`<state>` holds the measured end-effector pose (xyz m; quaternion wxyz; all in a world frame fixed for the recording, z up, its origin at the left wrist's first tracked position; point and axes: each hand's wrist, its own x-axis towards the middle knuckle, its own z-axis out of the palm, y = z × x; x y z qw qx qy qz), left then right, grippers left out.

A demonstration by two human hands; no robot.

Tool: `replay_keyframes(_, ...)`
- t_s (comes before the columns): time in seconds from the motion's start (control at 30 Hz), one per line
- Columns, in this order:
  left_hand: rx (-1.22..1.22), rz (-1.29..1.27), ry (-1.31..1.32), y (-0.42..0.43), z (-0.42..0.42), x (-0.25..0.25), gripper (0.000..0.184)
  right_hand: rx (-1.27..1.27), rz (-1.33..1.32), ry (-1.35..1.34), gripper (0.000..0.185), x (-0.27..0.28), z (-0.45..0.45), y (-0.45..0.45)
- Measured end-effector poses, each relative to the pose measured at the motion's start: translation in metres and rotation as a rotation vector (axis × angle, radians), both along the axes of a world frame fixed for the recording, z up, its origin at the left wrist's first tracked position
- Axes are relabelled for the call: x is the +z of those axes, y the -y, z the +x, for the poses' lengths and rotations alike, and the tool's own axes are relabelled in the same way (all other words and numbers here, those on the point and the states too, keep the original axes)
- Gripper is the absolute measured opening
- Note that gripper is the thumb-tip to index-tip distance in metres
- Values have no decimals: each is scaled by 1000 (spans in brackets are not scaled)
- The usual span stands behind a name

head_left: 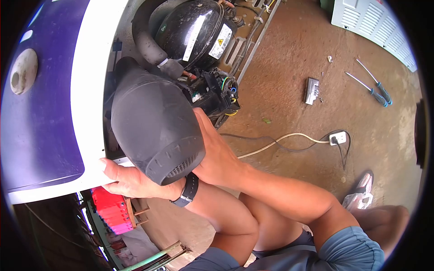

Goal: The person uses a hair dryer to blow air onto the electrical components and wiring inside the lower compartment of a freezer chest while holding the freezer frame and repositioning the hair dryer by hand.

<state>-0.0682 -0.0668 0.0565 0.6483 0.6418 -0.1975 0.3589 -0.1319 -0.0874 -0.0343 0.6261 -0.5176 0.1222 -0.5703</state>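
A black hair-dryer-like blower looms closest, its barrel over the near left of an open compressor bay, intake grille toward the person, narrow end aimed far and left into the recess. The right hand sits against its right flank, fingers passing behind it; the left hand comes out on its near left side, thumb apart from the fingers beside the white edge of the cabinet. Which hand bears the blower I cannot tell (the handle is hidden), though the right seems likelier.

As for progress, the bay lies exposed: the black compressor shows at the far end, and nearer, to its right, a housing bares coloured wires. A vented panel on the floor at far right is probably the bay's cover, so the opening-up looks done. Two screwdrivers lie apart from the work, near a small grey box. A black plug sits in the white socket block. Whether the blower is running cannot be judged; the wiring remains uncovered and the panel unfitted.
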Motion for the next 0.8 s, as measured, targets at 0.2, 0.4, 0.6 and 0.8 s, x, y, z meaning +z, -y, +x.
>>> replay_keyframes(0.2,-393,-124,3,-3,10,-4,59,-31,-53,-3,64,0,3,-3)
replay_keyframes(0.4,-119,-27,95,-5,4,-4,63,49,-39,-51,62,0,3,0)
replay_keyframes(0.6,-39,71,119,-10,3,-3,72,155,57,-75,60,1,16,-3)
replay_keyframes(0.8,6,204,50,-14,-9,-1,79,301,117,-59,62,10,20,10)
